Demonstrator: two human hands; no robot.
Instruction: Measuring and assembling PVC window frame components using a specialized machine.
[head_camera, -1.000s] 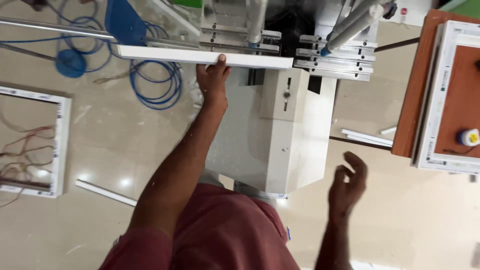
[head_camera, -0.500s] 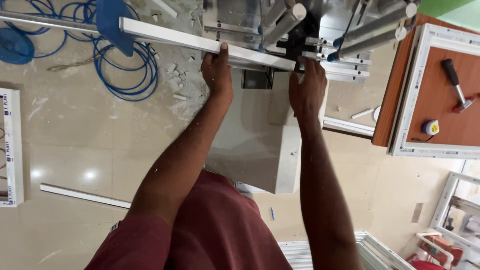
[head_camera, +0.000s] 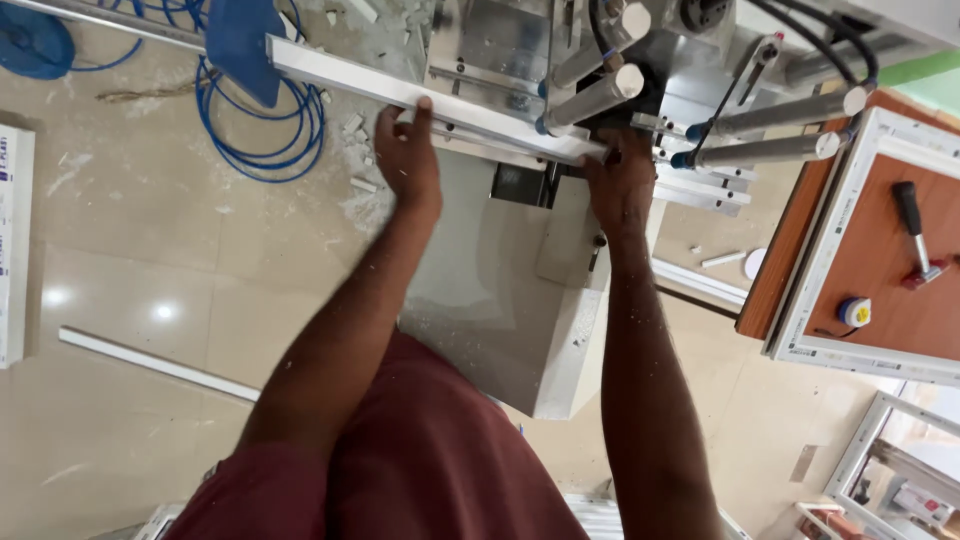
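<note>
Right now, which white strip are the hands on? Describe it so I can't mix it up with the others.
Start at the grey machine with four metal cylinders on top. Across its bed runs a long white strip, slanting up to the left. The left hand and right hand are on it; the other white strips lie loose on the floor.

Open space is left between the left hand (head_camera: 408, 160) and the right hand (head_camera: 620, 185), above the machine's grey cabinet (head_camera: 500, 290). Passage upward is blocked by the white profile (head_camera: 420, 98) and the metal cylinders (head_camera: 760, 125). The right side is closed off by the wooden table (head_camera: 790, 250).
</note>
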